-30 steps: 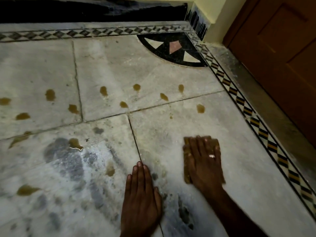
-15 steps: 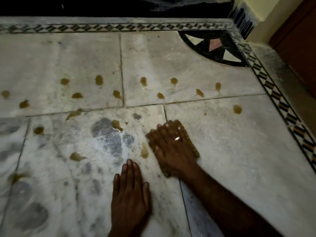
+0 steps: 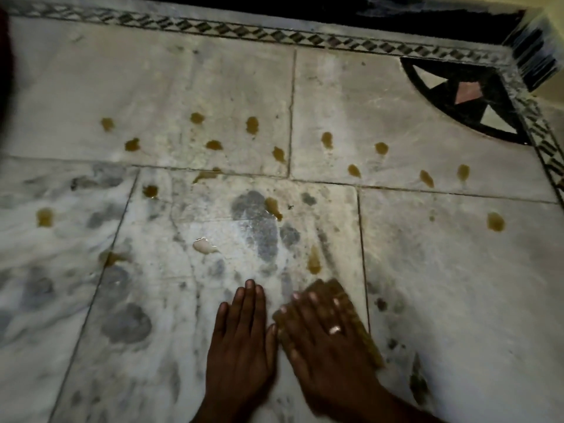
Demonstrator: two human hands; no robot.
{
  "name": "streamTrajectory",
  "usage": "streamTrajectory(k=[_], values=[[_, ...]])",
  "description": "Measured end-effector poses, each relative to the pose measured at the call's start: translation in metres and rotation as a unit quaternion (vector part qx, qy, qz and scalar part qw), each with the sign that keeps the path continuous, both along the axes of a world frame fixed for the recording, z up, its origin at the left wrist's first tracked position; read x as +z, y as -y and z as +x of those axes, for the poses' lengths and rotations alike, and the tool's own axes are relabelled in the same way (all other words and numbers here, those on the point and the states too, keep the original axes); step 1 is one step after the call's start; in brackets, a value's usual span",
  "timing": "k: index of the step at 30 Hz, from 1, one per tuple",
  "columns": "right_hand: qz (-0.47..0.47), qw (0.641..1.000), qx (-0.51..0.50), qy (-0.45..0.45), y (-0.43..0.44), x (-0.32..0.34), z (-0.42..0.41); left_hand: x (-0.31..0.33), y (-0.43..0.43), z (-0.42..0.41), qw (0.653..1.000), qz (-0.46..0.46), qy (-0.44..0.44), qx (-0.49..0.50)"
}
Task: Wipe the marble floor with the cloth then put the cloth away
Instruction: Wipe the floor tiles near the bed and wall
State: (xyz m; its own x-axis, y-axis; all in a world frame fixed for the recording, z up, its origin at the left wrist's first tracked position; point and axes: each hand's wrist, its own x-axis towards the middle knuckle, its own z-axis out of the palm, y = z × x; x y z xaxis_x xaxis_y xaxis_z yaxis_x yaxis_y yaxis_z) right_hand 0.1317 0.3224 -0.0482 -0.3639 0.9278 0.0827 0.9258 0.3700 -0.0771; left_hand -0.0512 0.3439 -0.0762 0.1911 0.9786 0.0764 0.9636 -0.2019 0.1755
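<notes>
The person's right hand lies flat on a brown cloth, its fingers spread open and pressing the cloth down on the marble floor rather than curling around it; a ring shows on one finger. The cloth sits near the floor's near edge, just left of a tile seam, and shows only past the fingertips and along the hand's right side. The left hand rests palm down on bare marble just beside the right one, fingers straight, together and open, holding nothing; its thumb is touching or almost touching the cloth's left edge. A brown drip lies just beyond the cloth. More brown spots are scattered in a loose band across the tiles farther out, and a pale puddle glints to the left of the hands. Grey damp patches mark the marble around them. A diamond-patterned border strip runs along the floor's far edge, and a black quarter-circle inlay fills its far right corner. The hands are slightly blurred.
</notes>
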Motion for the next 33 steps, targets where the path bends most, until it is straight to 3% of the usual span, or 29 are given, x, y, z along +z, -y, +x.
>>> streamTrajectory(k=[3,8,14,17,20,26,33], values=[[-0.035,0.998,0.048,0.01,-0.062,-0.009,-0.019,-0.001,0.001,-0.007,1.0,0.004,-0.005,0.021],[-0.062,0.994,-0.085,0.018,-0.154,-0.006,0.002,0.001,0.001,-0.012,1.0,-0.014,0.005,0.022],[-0.051,0.975,-0.213,0.044,-0.115,-0.004,0.053,0.001,0.002,-0.038,1.0,0.004,0.01,0.02],[-0.014,0.989,-0.132,0.067,-0.058,-0.007,0.03,0.001,0.002,-0.037,0.999,0.01,0.017,0.027],[-0.037,0.997,-0.044,0.043,-0.029,-0.005,-0.021,-0.001,0.004,-0.051,0.998,0.03,0.024,0.05],[-0.052,0.993,0.109,0.017,-0.087,-0.009,-0.125,-0.011,0.003,-0.092,0.995,0.057,0.005,0.087],[-0.084,0.996,-0.008,0.03,-0.199,0.001,-0.122,-0.007,0.002,-0.097,0.996,0.023,0.002,0.09]])
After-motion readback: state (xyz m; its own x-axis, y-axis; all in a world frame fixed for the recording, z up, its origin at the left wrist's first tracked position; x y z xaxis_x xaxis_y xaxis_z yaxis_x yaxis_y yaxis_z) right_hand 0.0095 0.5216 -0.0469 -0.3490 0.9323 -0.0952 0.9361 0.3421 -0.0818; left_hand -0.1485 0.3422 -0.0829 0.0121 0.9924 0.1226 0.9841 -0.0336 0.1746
